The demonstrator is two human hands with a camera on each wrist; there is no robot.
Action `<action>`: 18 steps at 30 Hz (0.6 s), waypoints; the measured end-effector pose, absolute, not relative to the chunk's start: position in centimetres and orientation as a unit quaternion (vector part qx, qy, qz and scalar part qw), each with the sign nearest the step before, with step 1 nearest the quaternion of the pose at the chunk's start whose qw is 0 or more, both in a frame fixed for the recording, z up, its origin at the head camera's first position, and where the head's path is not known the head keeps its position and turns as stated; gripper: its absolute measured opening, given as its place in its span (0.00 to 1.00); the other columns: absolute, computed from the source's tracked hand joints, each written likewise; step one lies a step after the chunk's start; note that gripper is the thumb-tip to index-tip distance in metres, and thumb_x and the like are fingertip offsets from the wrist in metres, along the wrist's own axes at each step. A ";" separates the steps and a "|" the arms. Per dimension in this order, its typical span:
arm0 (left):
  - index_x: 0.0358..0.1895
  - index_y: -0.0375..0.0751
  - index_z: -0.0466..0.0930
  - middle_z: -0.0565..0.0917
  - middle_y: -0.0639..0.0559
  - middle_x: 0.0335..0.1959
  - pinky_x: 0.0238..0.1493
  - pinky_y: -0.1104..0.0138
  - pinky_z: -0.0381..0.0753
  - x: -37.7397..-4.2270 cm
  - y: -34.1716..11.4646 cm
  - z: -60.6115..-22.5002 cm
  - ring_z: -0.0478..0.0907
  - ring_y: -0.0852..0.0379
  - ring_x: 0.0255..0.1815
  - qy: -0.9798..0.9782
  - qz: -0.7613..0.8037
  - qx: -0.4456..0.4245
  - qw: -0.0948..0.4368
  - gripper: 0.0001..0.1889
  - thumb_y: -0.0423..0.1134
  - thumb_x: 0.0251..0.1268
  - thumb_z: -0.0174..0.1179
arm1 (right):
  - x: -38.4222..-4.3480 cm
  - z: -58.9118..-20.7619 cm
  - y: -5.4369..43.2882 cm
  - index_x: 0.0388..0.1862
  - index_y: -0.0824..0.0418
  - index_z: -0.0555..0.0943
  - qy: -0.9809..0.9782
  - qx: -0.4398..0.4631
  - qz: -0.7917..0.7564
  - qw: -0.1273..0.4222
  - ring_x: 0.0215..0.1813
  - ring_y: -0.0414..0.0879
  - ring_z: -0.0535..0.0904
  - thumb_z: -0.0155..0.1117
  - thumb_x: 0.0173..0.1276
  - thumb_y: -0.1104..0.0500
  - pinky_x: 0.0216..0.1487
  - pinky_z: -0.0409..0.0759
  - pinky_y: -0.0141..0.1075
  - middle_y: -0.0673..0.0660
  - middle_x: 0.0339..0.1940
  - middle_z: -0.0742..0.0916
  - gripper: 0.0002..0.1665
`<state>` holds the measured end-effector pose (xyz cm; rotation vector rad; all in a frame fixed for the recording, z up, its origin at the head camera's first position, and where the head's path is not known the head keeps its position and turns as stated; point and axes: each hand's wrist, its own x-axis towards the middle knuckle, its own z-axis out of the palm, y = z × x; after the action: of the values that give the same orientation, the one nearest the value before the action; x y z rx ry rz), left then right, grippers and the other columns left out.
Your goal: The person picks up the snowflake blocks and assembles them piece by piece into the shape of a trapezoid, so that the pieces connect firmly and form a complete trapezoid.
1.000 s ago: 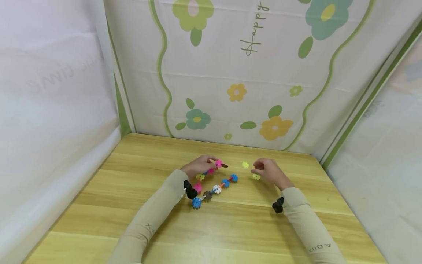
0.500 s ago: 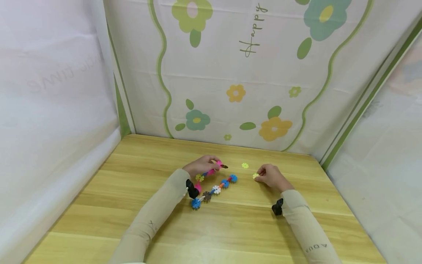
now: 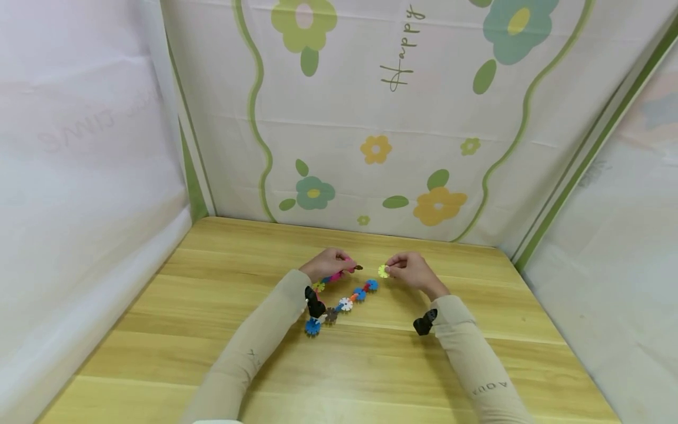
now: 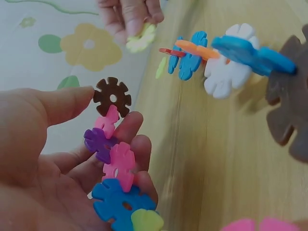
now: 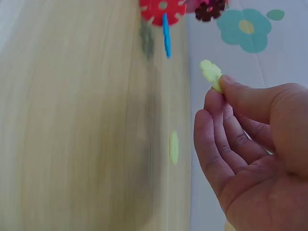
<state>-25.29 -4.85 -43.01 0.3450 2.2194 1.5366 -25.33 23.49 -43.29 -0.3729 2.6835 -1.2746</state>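
Note:
My left hand (image 3: 324, 264) holds one end of a chain of interlocking flower-shaped discs. In the left wrist view, its thumb touches the brown disc (image 4: 112, 97) at that end, and its fingers lie behind the pink, purple and blue discs (image 4: 115, 204). My right hand (image 3: 414, 273) pinches a yellow-green flower disc (image 5: 211, 74) between thumb and finger, above the table. That disc faces the brown one, a short gap apart. Toward me, the chain bends back through a white disc (image 3: 345, 304) to a blue disc (image 3: 372, 285) at its other end.
A second yellow-green disc (image 5: 173, 147) lies on the wooden table (image 3: 371, 371); my right hand hides it in the head view. Flower-printed white cloth (image 3: 328, 147) hangs behind the table, with more cloth at both sides.
My right hand has closed on the nearer yellow-green disc, picked it up and carried it left toward the brown disc. My left hand has barely shifted, still holding the chain.

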 end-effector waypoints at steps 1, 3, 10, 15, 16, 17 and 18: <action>0.57 0.38 0.81 0.86 0.41 0.58 0.40 0.64 0.76 -25.4 -4.8 -43.1 0.84 0.39 0.56 0.798 0.553 0.120 0.207 0.16 0.47 0.83 0.58 | -25.4 -43.4 23.0 0.51 0.67 0.86 0.887 -0.120 -0.440 0.077 0.48 0.59 0.88 0.67 0.78 0.60 0.50 0.89 0.47 0.64 0.44 0.90 0.11; 0.57 0.39 0.82 0.86 0.41 0.57 0.38 0.65 0.76 -25.5 -4.9 -43.2 0.84 0.40 0.54 0.798 0.554 0.113 0.206 0.15 0.47 0.82 0.59 | -25.6 -43.6 22.1 0.52 0.68 0.86 0.875 -0.116 -0.463 0.083 0.49 0.60 0.89 0.67 0.78 0.60 0.52 0.89 0.49 0.65 0.45 0.90 0.13; 0.56 0.40 0.83 0.86 0.42 0.55 0.40 0.64 0.74 -25.8 -5.2 -43.4 0.81 0.47 0.47 0.803 0.551 0.104 0.201 0.17 0.50 0.80 0.61 | -26.0 -44.0 20.0 0.53 0.69 0.85 0.856 -0.106 -0.497 0.098 0.49 0.59 0.89 0.66 0.78 0.60 0.52 0.89 0.46 0.65 0.45 0.90 0.14; 0.60 0.39 0.82 0.87 0.43 0.56 0.48 0.62 0.78 -26.0 -5.2 -43.4 0.82 0.46 0.52 0.802 0.552 0.108 0.201 0.18 0.49 0.81 0.59 | -26.1 -44.0 19.2 0.53 0.68 0.86 0.851 -0.092 -0.506 0.105 0.49 0.57 0.89 0.67 0.78 0.59 0.52 0.90 0.44 0.65 0.46 0.90 0.13; 0.61 0.39 0.81 0.87 0.43 0.57 0.50 0.61 0.79 -26.0 -5.2 -43.4 0.82 0.46 0.54 0.801 0.552 0.108 0.202 0.19 0.49 0.82 0.59 | -26.2 -44.0 19.1 0.53 0.67 0.86 0.851 -0.091 -0.506 0.106 0.49 0.56 0.89 0.67 0.78 0.59 0.52 0.90 0.43 0.65 0.46 0.90 0.13; 0.63 0.38 0.80 0.87 0.42 0.57 0.50 0.61 0.80 -26.0 -5.2 -43.4 0.83 0.45 0.56 0.800 0.553 0.110 0.203 0.19 0.48 0.82 0.58 | -26.2 -44.0 19.0 0.53 0.67 0.86 0.851 -0.092 -0.506 0.107 0.48 0.56 0.89 0.67 0.78 0.59 0.51 0.90 0.43 0.65 0.47 0.90 0.13; 0.65 0.37 0.79 0.87 0.42 0.58 0.51 0.60 0.80 -26.0 -5.2 -43.4 0.83 0.44 0.57 0.799 0.554 0.110 0.205 0.20 0.47 0.83 0.57 | -26.2 -44.0 18.9 0.53 0.67 0.86 0.851 -0.095 -0.505 0.106 0.48 0.55 0.89 0.67 0.78 0.59 0.51 0.90 0.42 0.66 0.47 0.90 0.13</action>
<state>-26.03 -5.22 -43.43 0.3070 2.2273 1.5444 -26.21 18.95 -43.95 -0.2786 2.5073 -1.4867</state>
